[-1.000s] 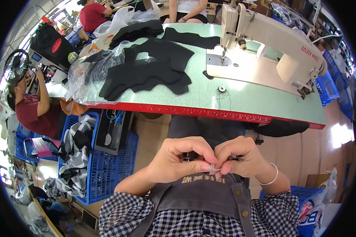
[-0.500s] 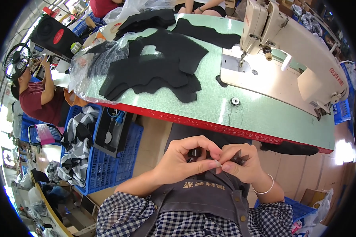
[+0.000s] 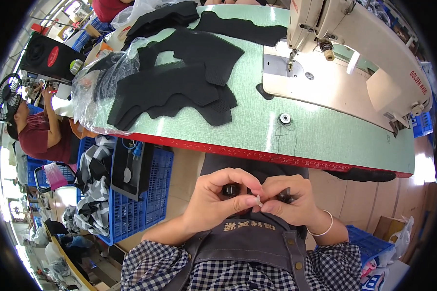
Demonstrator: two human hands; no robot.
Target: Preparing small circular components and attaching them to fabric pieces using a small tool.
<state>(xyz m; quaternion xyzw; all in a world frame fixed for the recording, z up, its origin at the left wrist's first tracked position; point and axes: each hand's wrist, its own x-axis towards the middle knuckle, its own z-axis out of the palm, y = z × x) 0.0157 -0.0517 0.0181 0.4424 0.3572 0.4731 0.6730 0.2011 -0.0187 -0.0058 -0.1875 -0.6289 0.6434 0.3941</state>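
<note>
Above my lap, both hands meet with their fingertips pinched together. Between the thumb and finger of my left hand (image 3: 223, 201) is a small whitish piece (image 3: 259, 202), too small to name. My right hand (image 3: 291, 199) pinches at the same piece, and a dark, pointed thing (image 3: 284, 195) pokes out of its curled fingers, mostly hidden. Through the loop of my left fingers shows a dark, shiny rounded thing (image 3: 230, 190); whether the hand touches it I cannot tell. Beyond my hands, a bobbin (image 3: 285, 118) with loose dark thread lies on the green tabletop (image 3: 228, 138).
A sewing machine (image 3: 349, 63) stands at the table's right. Black cut fabric pieces (image 3: 165, 87) and a clear plastic bag (image 3: 94, 102) lie on its left. Blue crates (image 3: 153, 194) with grey and black cloth stand at the left. A person (image 3: 43, 126) sits at far left beside a fan (image 3: 8, 97).
The view has shifted slightly, so the table and machine sit a little higher and further left. Both hands stay together, their pinching fingers having moved only slightly.
</note>
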